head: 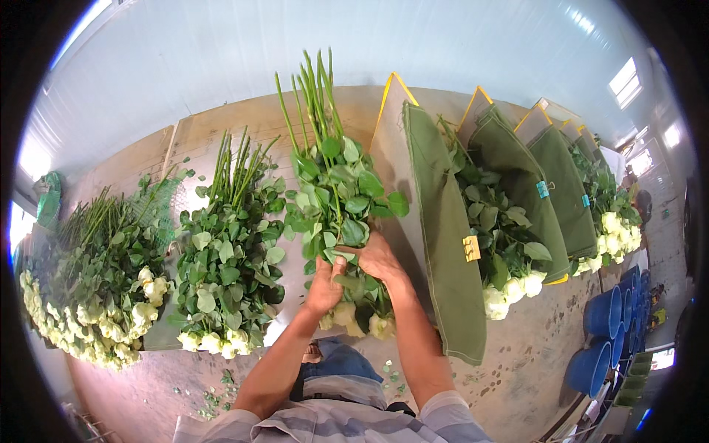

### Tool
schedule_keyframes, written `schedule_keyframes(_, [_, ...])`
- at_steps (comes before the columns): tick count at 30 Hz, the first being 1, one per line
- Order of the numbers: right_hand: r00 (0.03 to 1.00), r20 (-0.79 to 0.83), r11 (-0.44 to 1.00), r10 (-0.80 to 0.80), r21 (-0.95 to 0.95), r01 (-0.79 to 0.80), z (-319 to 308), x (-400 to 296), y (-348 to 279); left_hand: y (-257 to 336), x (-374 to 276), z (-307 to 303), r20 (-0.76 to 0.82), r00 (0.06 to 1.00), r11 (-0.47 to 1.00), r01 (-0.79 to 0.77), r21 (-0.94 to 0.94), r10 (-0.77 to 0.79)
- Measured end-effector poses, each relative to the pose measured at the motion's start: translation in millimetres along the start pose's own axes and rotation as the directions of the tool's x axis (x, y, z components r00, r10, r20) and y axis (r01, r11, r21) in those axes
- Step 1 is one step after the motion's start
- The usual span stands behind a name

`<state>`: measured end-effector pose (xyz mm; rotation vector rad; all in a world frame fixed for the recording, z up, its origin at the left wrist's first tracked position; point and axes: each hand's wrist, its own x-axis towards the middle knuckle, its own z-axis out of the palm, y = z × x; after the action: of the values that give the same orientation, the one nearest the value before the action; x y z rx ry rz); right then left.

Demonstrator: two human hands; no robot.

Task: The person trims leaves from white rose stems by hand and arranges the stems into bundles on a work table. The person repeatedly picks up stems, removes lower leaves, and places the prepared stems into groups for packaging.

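Note:
A bunch of cream-white roses [332, 191] lies before me, its stems pointing away and its blooms toward my body. My left hand [325, 287] grips the leafy part just above the blooms, thumb up against a leaf. From the other side my right hand [379, 259] closes around the same foliage, its fingers partly hidden by leaves. Below my wrists, a few rose blooms [344, 317] show at the near table edge. To the left rests another bunch of white roses [230, 260], apart from my hands.
A large pile of white roses [105, 277] covers the table's left end, beside green netting [158, 213]. Upright green fabric dividers [443, 238] with binder clips [471, 248] stand on the right, more roses [507, 238] between them. Blue buckets [590, 368] and fallen leaves [216, 398] are on the floor.

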<state>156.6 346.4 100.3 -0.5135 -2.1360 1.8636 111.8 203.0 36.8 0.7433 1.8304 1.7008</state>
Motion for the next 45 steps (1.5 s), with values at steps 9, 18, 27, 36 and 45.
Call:
schedule_keyframes(9, [0.994,-0.110,0.969,-0.001,-0.244,-0.026,9.8,-22.8,-54.1,77.2,-28.1,-13.8,0.140,0.956,0.627,-0.277,0.729,0.259])
schedule_keyframes(18, [0.983,0.005,0.822,0.184,0.547,-0.156,-35.4,-70.3,-12.0,158.7,-68.9,-37.1,0.120,0.886,0.876,-0.461,0.140,0.447])
schedule_keyframes(27, [0.999,0.025,0.772,-0.039,0.636,0.014,-1.0,-69.3,-29.7,178.7,-73.8,-115.8,-0.138,0.933,0.825,-0.358,-0.437,0.332])
schedule_keyframes(36, [0.943,-0.064,0.621,-0.326,0.738,0.264,16.8,-148.4,-104.1,-16.2,19.9,-90.1,-0.160,0.963,0.896,0.261,0.359,-0.216])
schedule_keyframes(45, [0.626,-0.648,0.470,-0.433,0.431,0.771,19.1,-291.4,-177.3,-102.7,46.7,-2.1,-0.074,0.937,0.590,0.275,0.759,-0.341])
